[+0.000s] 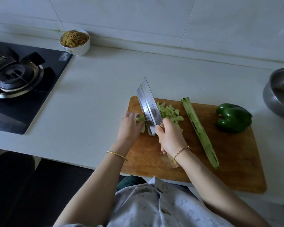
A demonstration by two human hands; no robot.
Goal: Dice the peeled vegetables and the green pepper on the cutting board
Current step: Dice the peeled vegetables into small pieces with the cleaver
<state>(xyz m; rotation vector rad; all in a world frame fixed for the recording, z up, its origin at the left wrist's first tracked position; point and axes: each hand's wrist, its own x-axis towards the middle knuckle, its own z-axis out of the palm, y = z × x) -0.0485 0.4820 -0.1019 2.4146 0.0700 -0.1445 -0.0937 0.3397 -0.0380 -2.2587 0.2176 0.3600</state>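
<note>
A big white counter (pixel 97 89) fills most of the picture. A black stove (pixel 44 95) sits at the left side of the frame. A brown cutting board (pixel 236 161) lies in the lower right part, with its near edge close to the person's shirt. A shiny metal bowl (pixel 279 102) peeks in at the right edge, just off the board. A long peeled vegetable (pixel 198 130) (pale green with dark streaks) lies on the board, slanting from top to bottom. Left of it is a wide knife (pixel 147 105), tipped up with its point toward the wall. The right hand (pixel 170 136) is wrapped tight around the knife's handle. A green pepper (pixel 233 117) sits whole on the board's right side. The left hand (pixel 129 126) is at the board's left edge, fingers curled down over a pale green chunk (pixel 140 119) that touches the blade. A small white bowl (pixel 82 48) of yellow-brown shreds stands in the upper left, by the wall. A heap of little cut pieces (pixel 170 113) lies just right of the blade.
</note>
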